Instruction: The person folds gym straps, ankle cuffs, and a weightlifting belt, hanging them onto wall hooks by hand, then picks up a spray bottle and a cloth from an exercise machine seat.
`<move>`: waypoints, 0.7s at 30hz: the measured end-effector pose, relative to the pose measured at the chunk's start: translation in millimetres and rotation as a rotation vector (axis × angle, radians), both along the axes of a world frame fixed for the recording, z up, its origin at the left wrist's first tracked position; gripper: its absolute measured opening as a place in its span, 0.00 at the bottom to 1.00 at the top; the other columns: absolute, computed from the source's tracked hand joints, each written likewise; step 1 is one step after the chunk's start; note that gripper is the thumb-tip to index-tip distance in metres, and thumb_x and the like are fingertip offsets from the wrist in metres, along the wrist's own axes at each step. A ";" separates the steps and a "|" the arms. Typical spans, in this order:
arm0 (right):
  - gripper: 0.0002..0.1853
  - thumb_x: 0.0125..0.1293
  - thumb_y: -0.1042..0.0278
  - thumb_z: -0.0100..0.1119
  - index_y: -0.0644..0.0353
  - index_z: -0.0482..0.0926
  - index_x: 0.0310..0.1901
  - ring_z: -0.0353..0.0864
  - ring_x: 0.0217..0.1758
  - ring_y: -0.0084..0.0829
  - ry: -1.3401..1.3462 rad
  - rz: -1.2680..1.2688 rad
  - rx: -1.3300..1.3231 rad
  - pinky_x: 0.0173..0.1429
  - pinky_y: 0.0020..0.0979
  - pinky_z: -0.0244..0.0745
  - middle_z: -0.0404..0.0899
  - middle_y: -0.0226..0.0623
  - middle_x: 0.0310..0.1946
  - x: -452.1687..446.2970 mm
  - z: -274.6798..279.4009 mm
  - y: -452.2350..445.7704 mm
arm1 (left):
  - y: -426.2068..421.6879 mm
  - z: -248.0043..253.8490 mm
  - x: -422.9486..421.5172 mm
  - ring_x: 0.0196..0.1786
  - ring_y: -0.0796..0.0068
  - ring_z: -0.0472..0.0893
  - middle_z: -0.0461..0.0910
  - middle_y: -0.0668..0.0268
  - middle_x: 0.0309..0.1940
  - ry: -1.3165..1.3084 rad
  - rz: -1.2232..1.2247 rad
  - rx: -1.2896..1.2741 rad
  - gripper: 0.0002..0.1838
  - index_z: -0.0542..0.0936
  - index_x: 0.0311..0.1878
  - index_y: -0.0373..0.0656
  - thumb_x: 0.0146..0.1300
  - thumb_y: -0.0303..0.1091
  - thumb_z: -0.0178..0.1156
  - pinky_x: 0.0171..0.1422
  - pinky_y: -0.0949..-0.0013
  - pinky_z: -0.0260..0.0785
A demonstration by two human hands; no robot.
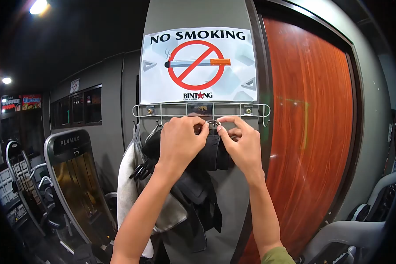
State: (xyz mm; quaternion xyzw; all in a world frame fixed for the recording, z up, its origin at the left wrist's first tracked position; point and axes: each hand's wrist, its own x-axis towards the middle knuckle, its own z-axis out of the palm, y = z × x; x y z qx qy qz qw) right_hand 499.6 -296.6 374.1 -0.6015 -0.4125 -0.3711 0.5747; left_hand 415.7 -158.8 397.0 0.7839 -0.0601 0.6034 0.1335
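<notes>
While the pale cloth (126,178) already hangs from the rack (199,108), left of centre in the frame, we pinch a small ring (213,122) between the fingertips of our left hand (180,138) and right hand (245,143) at mid-frame, just above a black strap (213,154). We cannot tell whether the ring is on a hook, so we judge this step unfinished.

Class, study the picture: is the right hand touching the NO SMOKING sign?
Apart. In the head view, the right hand sits below the sign, with part of the wire rack showing between them.
</notes>
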 end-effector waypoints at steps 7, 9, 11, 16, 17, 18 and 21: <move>0.09 0.64 0.64 0.67 0.55 0.86 0.44 0.80 0.19 0.22 -0.038 0.030 -0.006 0.30 0.24 0.70 0.83 0.37 0.18 10.4 -10.4 2.1 | 5.1 -14.9 5.9 0.32 0.59 0.86 0.87 0.60 0.28 -0.098 0.073 0.083 0.10 0.89 0.37 0.44 0.61 0.39 0.66 0.39 0.62 0.77; 0.10 0.65 0.64 0.67 0.55 0.86 0.45 0.79 0.19 0.23 -0.063 0.054 0.030 0.29 0.25 0.70 0.82 0.35 0.19 14.4 -15.3 6.4 | 5.9 -18.0 5.8 0.29 0.62 0.86 0.87 0.60 0.30 -0.113 0.098 0.105 0.09 0.90 0.39 0.44 0.61 0.38 0.67 0.39 0.65 0.77; 0.10 0.65 0.64 0.67 0.55 0.87 0.46 0.79 0.20 0.23 -0.085 0.076 0.063 0.29 0.25 0.70 0.82 0.34 0.20 15.3 -19.8 7.8 | 5.6 -20.2 5.0 0.27 0.66 0.86 0.88 0.61 0.32 -0.124 0.121 0.125 0.10 0.90 0.41 0.45 0.60 0.38 0.68 0.38 0.68 0.76; 0.15 0.67 0.66 0.64 0.51 0.85 0.56 0.82 0.32 0.25 -0.261 -0.143 0.004 0.29 0.27 0.76 0.78 0.33 0.33 4.6 -32.8 -4.0 | 6.8 -25.0 -2.5 0.24 0.68 0.83 0.88 0.62 0.33 -0.141 0.117 0.170 0.10 0.90 0.43 0.46 0.61 0.37 0.68 0.34 0.68 0.74; 0.15 0.67 0.66 0.64 0.51 0.85 0.56 0.82 0.32 0.25 -0.266 -0.145 0.006 0.29 0.27 0.76 0.78 0.33 0.33 -3.1 -35.8 -7.4 | 7.1 -24.8 -6.1 0.24 0.68 0.83 0.88 0.62 0.33 -0.146 0.115 0.172 0.10 0.90 0.43 0.46 0.61 0.37 0.68 0.34 0.68 0.74; 0.16 0.68 0.67 0.63 0.50 0.85 0.57 0.81 0.36 0.26 -0.264 -0.152 0.015 0.30 0.26 0.77 0.78 0.34 0.35 -13.3 -40.7 -11.6 | 6.8 -25.5 -11.8 0.24 0.70 0.83 0.88 0.63 0.33 -0.144 0.059 0.148 0.09 0.90 0.42 0.46 0.60 0.36 0.69 0.33 0.70 0.73; 0.17 0.66 0.71 0.63 0.52 0.84 0.57 0.79 0.44 0.28 -0.307 -0.209 0.045 0.30 0.25 0.81 0.77 0.37 0.42 -27.1 -63.5 -18.6 | 5.3 -30.4 -26.8 0.23 0.73 0.81 0.86 0.66 0.30 -0.138 -0.045 0.123 0.06 0.89 0.38 0.45 0.59 0.34 0.70 0.31 0.72 0.71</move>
